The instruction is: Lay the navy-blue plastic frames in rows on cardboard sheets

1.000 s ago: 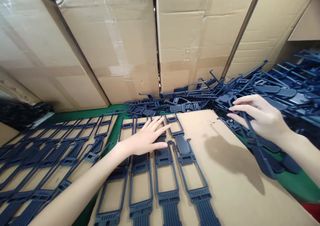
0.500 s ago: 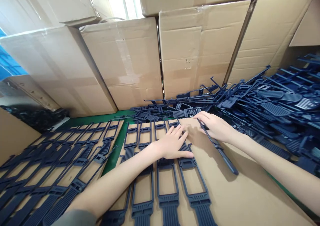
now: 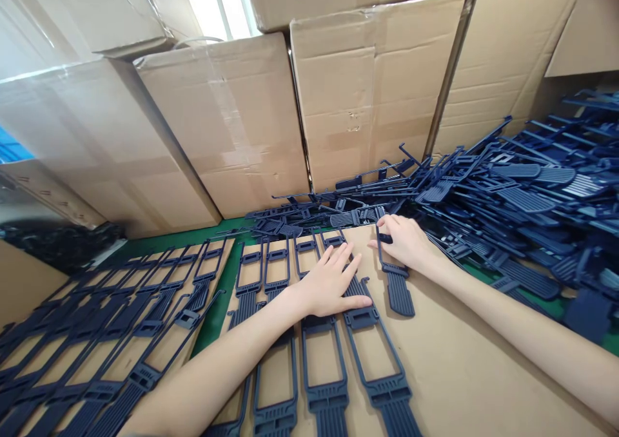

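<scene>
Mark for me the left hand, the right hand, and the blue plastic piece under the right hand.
left hand (image 3: 329,285), head view, on the back of the hand.
right hand (image 3: 406,240), head view, on the back of the hand.
blue plastic piece (image 3: 400,293), head view, on its ribbed end.

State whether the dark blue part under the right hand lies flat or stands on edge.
Flat: the part lies broad side down on the cardboard sheet, right hand on it.

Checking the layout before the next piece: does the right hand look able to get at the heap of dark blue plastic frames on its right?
Probably yes: the right hand rests on a dark blue plastic frame beside the heap, with nothing standing between them.
</scene>
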Tool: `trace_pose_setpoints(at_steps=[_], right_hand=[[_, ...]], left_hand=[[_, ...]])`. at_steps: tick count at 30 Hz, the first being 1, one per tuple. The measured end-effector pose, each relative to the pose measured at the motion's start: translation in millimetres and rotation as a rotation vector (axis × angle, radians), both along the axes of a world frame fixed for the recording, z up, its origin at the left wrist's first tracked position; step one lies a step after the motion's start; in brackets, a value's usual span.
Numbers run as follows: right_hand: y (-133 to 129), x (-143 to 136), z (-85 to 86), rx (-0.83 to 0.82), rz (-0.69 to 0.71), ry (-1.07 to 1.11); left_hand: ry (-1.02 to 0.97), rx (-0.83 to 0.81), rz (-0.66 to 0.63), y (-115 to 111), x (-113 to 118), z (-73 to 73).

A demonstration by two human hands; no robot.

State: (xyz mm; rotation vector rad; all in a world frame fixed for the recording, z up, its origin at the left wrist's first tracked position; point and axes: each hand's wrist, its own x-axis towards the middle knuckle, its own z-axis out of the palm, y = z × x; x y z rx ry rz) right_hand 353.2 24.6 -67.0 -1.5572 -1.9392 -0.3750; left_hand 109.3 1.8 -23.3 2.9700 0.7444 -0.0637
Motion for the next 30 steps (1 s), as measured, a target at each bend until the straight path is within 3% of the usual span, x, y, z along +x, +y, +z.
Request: trace_pose_setpoints(at_steps=[8,18,26,30], right_hand=[[-2.7,6.3,5.8,-0.077,0.173,0.183],[0.9,7.1,-3.1,-0.075,0.341,0.105],[-11.9,2.7,15.6,0.104,0.460,0.172],[-11.5,5.8,15.8,0.021,0.462,0.222]], left_hand=[[0.024,-0.015,0.012,-1.3,0.1,3.7],[0.003,-0.027,0.019,-1.0,-0.8,3.3],[0.009,-0.005,0.001,-1.6,0.0,4.0],[0.018,-0.007,0.009,-1.9,0.1,3.6]])
